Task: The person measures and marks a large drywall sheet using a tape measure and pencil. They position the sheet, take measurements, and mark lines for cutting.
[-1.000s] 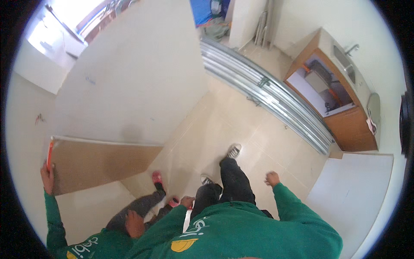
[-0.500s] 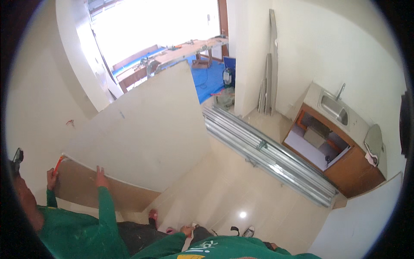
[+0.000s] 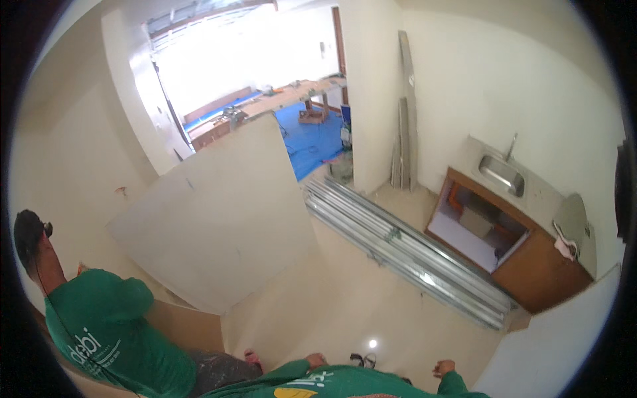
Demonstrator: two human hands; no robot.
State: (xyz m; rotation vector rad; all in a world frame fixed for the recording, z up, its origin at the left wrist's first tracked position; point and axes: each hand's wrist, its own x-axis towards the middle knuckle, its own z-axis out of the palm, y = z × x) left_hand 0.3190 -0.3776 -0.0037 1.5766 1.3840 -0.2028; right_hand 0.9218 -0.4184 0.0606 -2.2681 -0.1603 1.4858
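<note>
Panel: a large flat pale board [image 3: 219,225] with a matt, smooth face and straight cut edges stands on edge on the floor, leaning against the left wall, beside a co-worker.
Brown board: a lower slab [image 3: 186,325] with a cardboard-brown face stands behind the co-worker, in front of the pale board's foot.
Floor: glossy cream tiles [image 3: 345,298], with a bright spot of reflected light.
Metal: a bundle of long grey channel profiles [image 3: 405,249] lies flat across the floor between the panel and a wooden sink cabinet [image 3: 524,259].
Left hand: the left hand [image 3: 315,361] shows at the lower edge, above a green sleeve; its fingers look curled and hold nothing; it touches nothing and is well apart from the panel.
Right hand: the right hand [image 3: 443,367] is raised just past its green cuff, fingers loosely curled into a soft fist, empty.
Arms: both forearms are bent close to the chest, mostly cut off by the rim.
Co-worker: a person in a green shirt [image 3: 106,331] stands at lower left; their hands cannot be seen.
</note>
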